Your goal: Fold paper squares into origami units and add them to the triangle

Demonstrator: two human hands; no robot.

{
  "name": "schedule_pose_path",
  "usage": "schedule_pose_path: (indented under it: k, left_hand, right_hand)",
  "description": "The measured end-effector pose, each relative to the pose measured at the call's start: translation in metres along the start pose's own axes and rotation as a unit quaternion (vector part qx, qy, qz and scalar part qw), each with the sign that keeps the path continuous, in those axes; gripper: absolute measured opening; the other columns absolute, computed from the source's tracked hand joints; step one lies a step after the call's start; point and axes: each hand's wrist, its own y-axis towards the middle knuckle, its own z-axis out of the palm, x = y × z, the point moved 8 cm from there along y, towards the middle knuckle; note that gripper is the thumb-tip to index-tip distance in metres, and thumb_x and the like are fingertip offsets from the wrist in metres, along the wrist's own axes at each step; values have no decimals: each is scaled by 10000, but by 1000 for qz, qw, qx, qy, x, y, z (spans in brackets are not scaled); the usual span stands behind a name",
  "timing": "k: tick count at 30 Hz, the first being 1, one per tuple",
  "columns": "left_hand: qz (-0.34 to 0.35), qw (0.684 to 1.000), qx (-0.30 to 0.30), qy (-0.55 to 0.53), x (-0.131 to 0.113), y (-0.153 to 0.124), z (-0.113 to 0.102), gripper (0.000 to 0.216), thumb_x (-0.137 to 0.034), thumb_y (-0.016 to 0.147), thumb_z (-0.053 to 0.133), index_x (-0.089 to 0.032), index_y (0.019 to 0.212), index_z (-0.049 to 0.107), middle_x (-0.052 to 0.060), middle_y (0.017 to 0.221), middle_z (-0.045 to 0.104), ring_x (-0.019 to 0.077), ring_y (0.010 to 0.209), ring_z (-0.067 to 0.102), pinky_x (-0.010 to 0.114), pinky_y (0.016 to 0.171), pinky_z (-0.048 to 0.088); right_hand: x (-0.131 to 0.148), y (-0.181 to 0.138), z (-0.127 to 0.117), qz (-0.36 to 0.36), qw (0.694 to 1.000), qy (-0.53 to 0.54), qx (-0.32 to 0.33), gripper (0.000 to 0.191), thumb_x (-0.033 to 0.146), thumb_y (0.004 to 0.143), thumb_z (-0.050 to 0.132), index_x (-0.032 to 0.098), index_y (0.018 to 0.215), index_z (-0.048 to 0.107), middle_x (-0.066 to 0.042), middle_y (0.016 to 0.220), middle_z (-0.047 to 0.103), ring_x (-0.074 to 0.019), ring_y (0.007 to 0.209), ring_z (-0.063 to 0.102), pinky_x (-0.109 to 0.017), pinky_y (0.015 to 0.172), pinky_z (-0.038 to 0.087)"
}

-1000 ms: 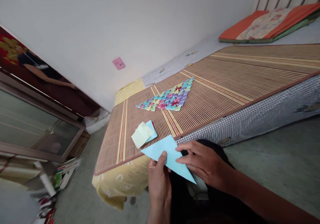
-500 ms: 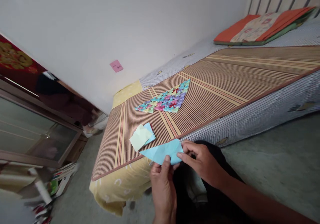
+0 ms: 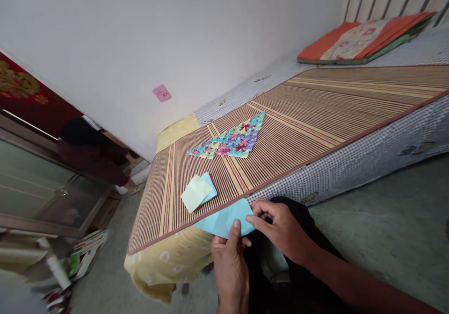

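Note:
A light blue sheet of paper (image 3: 224,218), folded to a long point on its left, is held just over the bed's near edge. My left hand (image 3: 232,253) pinches its lower edge, thumb on top and fingers underneath. At the paper's right end, my right hand (image 3: 275,223) grips the edge between thumb and fingers. Behind it on the mat lies a small stack of paper squares (image 3: 195,194), pale green over blue. Farther back rests a triangular piece made of many folded colourful papers (image 3: 231,139).
A striped bamboo mat (image 3: 291,136) covers the bed. Folded orange bedding (image 3: 365,40) lies at the far right. A pink note (image 3: 162,93) sticks to the wall. Another person (image 3: 94,150) sits at the left beyond the wall, near a glass-fronted cabinet (image 3: 45,183).
The blue paper has tilted and shifted slightly down and left, still in both hands. The person at the left has moved a little to the right. The camera view has shifted slightly.

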Motion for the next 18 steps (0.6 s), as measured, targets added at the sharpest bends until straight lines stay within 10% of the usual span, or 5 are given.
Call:
schedule_pose_path:
  k: [18]
  left_hand:
    - [51,997,-37,49,12,8,-17,559,-624,531,908,-123,647,690,35,535,643,93,374,483,228,386,416]
  right_hand:
    - [-18,4,2,-8,999,-29,21,364,492,894,621,221,653,588,3,597,566,-164,534,588,-217,502,505]
